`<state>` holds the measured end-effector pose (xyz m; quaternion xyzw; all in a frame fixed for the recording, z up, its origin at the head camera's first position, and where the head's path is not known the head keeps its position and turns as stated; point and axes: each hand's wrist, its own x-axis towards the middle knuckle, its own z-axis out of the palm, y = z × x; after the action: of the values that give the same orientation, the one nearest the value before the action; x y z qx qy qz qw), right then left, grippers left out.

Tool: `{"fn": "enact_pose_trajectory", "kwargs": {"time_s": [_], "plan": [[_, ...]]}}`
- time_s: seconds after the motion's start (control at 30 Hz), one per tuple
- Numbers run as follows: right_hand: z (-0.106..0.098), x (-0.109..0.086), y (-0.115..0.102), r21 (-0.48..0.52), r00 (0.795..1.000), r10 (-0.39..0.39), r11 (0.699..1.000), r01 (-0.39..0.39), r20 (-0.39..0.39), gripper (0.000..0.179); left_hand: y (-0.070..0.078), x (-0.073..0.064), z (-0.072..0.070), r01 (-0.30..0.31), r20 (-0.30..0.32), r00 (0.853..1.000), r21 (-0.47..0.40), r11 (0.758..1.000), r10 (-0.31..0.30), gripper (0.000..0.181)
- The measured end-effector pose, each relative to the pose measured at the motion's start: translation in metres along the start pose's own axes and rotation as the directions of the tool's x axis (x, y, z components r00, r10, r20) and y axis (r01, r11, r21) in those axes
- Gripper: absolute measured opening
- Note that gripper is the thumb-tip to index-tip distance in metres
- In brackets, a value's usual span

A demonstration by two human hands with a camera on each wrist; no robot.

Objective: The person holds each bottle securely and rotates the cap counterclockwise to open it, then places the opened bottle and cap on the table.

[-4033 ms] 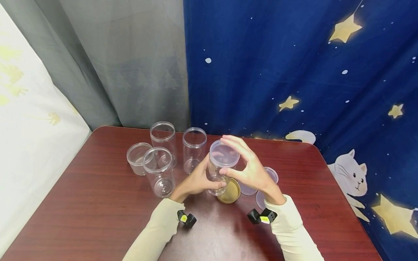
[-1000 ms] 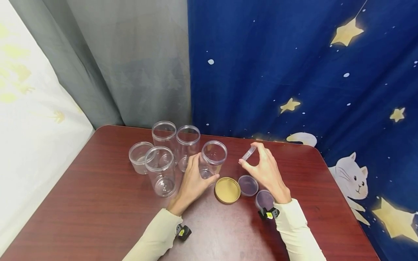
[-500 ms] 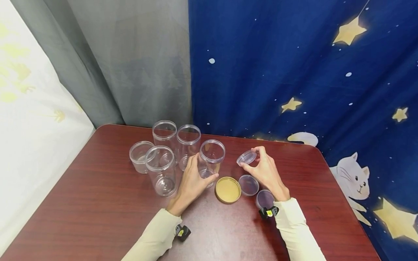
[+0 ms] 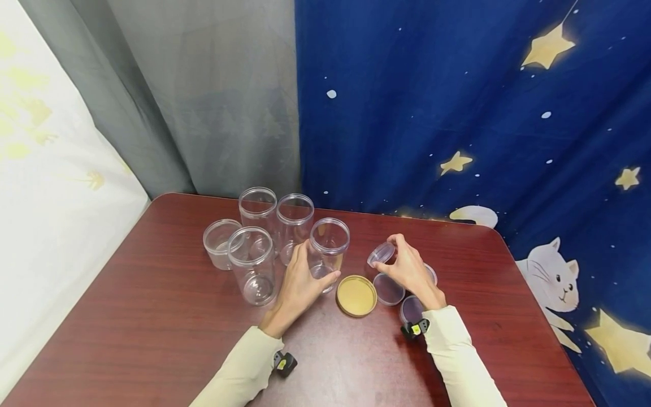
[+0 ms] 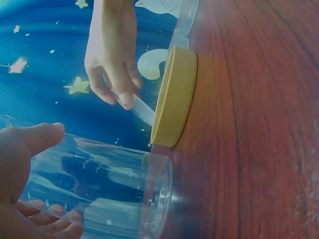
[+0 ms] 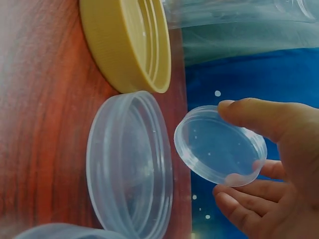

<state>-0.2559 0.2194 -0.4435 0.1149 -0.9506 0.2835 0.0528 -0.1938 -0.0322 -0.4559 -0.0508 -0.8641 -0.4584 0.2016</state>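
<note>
My left hand point(image 4: 297, 282) grips a tall clear jar point(image 4: 329, 240) with no lid on it, thumb and fingers on either side. The jar stands upright with its base at the table in the left wrist view point(image 5: 162, 199). To its right, my right hand point(image 4: 413, 274) pinches a clear round lid point(image 4: 381, 254) by its edge, tilted, above the table. In the right wrist view the thumb and fingertips hold this lid point(image 6: 219, 144) on opposite sides. Beneath and near it lie a gold lid point(image 4: 357, 297) and clear lids point(image 4: 389, 289), one partly behind the right hand.
Left of the held jar stand tall open clear jars point(image 4: 256, 277) and one short clear jar point(image 4: 218, 251). Another clear lid point(image 4: 412, 308) lies by the right wrist. Curtains point(image 4: 386, 113) hang behind the table's back edge.
Four seconds ago the lid sat on the jar between both hands; now it is off, held at the right. During the last second the right hand has lowered slightly and turned the lid flatter.
</note>
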Motion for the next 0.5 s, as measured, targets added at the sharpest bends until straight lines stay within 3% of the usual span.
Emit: {"fn": "enact_pose_trajectory", "kwargs": {"time_s": [0.27,0.5], "plan": [[0.0051,-0.0011,0.0057,-0.020,0.999,-0.009,1.000,0.010,0.044,0.071,0.0012,-0.0011,0.0006,0.018,0.010,1.000,0.003,1.000,-0.018,0.085],[0.0087,0.0002,0.0066,-0.067,0.992,0.029,0.998,-0.021,0.123,0.074,0.0011,-0.0016,0.0014,0.041,0.018,0.999,0.012,0.999,-0.041,0.084]]}}
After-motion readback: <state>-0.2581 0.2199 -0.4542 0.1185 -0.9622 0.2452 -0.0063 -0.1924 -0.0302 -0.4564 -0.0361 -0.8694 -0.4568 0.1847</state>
